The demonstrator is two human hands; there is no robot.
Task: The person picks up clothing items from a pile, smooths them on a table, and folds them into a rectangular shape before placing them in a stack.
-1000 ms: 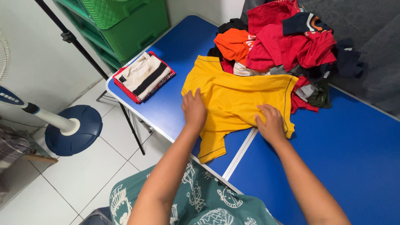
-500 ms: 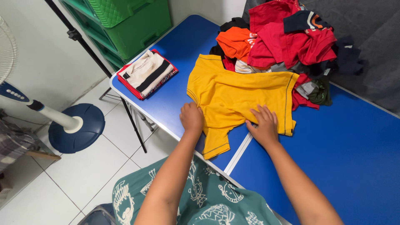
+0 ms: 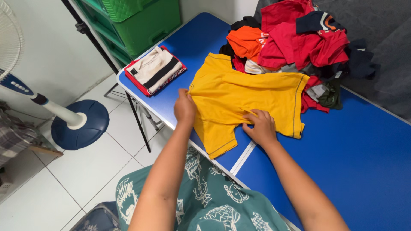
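Head camera is looking down on a yellow T-shirt [image 3: 239,96] lying spread on the blue folding table [image 3: 364,162], its lower sleeve reaching toward the near edge. The left hand [image 3: 185,108] is pinching the shirt's left edge between closed fingers; the right hand [image 3: 260,126] is pressing on the bottom hem with fingers curled into the cloth. The soft, limp knit is wrinkling between the hands, so a crooked crease looks likely, and the sleeve could slide off the edge. Beyond the shirt, a loose pile of red and orange clothes [image 3: 295,42] is touching its far side and could snag. Left of the shirt, a folded stack [image 3: 155,70] is sitting flat.
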